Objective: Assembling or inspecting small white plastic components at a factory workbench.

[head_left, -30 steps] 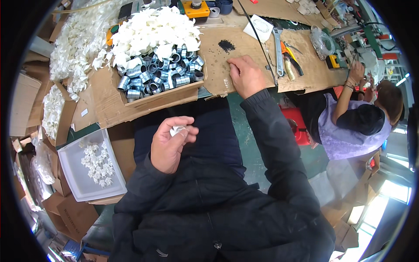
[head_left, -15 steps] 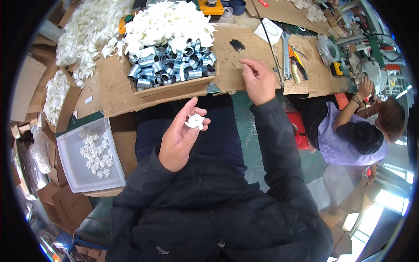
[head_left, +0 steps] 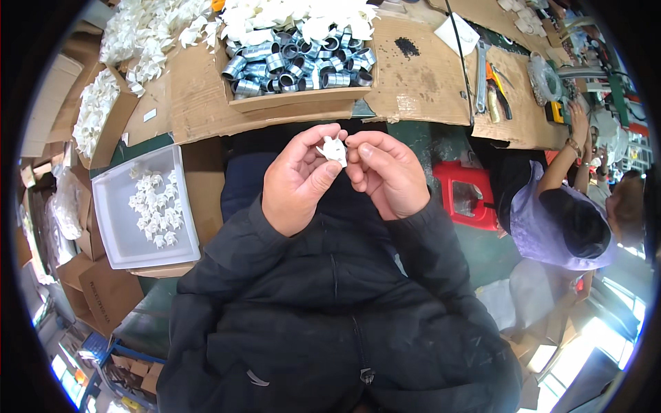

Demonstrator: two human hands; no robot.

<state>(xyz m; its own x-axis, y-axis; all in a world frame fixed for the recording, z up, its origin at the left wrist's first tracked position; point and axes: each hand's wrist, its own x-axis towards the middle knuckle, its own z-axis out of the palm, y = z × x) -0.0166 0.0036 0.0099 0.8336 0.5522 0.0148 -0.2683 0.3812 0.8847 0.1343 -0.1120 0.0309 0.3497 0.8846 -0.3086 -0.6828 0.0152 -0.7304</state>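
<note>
In front of my chest, my left hand (head_left: 295,182) holds a small white plastic piece (head_left: 334,151) with pointed prongs between thumb and fingers. My right hand (head_left: 392,177) is close against the right side of that piece, its thumb and fingertips pinched together. Whatever the pinch may hold is too small to make out. Beyond both hands, a cardboard box (head_left: 303,101) on the bench holds shiny metal rings (head_left: 289,63), with a heap of white plastic pieces (head_left: 296,15) over them. At the left, a translucent tray (head_left: 113,227) contains several similar white pieces (head_left: 157,210).
A little pile of tiny black parts (head_left: 407,47) lies on the cardboard-covered bench (head_left: 420,96). Farther right are a wrench (head_left: 482,79) and orange-handled pliers (head_left: 497,86). A red stool (head_left: 465,196) stands below, near a co-worker (head_left: 568,220). More white pieces (head_left: 98,110) fill a carton at left.
My right hand has come from the bench near the black pile down to the white piece in my left hand. My left hand has shifted slightly right, and the view has tilted downward.
</note>
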